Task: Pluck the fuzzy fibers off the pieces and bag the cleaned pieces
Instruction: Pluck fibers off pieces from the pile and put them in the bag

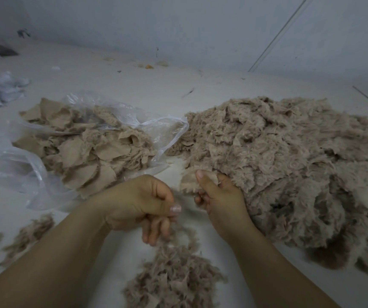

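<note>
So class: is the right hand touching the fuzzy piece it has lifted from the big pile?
Touching. The head view shows the right hand pinching the fuzzy piece, thumb pressed flat on its front and fingers curled behind it.

Bare tabletop [116,254] runs between the two forearms, blocked near the front edge by a heap of plucked fibers [169,276]. To the right a broad pile of fuzzy pieces [289,165] fills the surface — to the left the open plastic bag [163,130] spreads wide. Only a narrow bare strip [174,162] parts them; farther back the table lies open.
</note>
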{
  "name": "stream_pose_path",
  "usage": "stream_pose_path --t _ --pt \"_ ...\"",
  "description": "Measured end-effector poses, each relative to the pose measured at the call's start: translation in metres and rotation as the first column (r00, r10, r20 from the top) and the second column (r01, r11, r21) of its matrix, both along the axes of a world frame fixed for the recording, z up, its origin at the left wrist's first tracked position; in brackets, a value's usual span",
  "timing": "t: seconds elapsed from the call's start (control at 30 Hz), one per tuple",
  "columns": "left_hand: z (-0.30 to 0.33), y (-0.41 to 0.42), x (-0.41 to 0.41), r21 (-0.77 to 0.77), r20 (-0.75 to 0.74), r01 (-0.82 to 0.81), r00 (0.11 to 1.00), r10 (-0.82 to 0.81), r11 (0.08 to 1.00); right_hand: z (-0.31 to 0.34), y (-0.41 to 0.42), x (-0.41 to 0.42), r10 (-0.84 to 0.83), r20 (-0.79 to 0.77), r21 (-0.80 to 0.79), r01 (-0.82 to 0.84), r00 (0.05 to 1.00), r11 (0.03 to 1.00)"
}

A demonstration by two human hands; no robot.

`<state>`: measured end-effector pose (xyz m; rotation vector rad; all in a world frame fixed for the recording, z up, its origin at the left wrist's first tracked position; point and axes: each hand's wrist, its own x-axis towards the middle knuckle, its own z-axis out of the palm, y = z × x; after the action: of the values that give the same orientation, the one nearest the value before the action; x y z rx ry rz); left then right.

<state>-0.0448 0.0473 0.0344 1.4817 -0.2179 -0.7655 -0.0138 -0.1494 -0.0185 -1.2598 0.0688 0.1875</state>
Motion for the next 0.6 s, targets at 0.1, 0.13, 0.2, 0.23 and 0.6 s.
stream_pose_path --t 0.1,0.13,0.2,0.23,0.6 --pt "0.004 -0.018 0.003 0.210 0.163 -0.258 0.960 0.226 0.943 0.003 0.001 -0.001 0.029 0.003 0.014 -0.029 1.000 0.999" --pt "0.002 -0.025 0.006 0.227 0.239 -0.416 0.900 0.363 0.881 0.003 0.001 -0.001 0.037 -0.002 0.034 -0.037 0.999 0.999" --pt "0.001 -0.036 0.010 0.211 0.295 -0.547 0.826 0.480 0.810 0.004 0.001 -0.001 0.059 -0.007 0.026 -0.059 0.998 0.998" --pt "0.000 -0.041 0.009 0.212 0.300 -0.522 0.839 0.453 0.826 0.004 0.000 -0.001 0.069 0.000 0.013 -0.069 0.998 0.998" --pt "0.006 -0.004 0.040 0.077 0.713 -0.929 0.306 0.631 0.363 0.007 0.003 -0.003 -0.001 0.001 0.101 0.001 1.000 0.995"
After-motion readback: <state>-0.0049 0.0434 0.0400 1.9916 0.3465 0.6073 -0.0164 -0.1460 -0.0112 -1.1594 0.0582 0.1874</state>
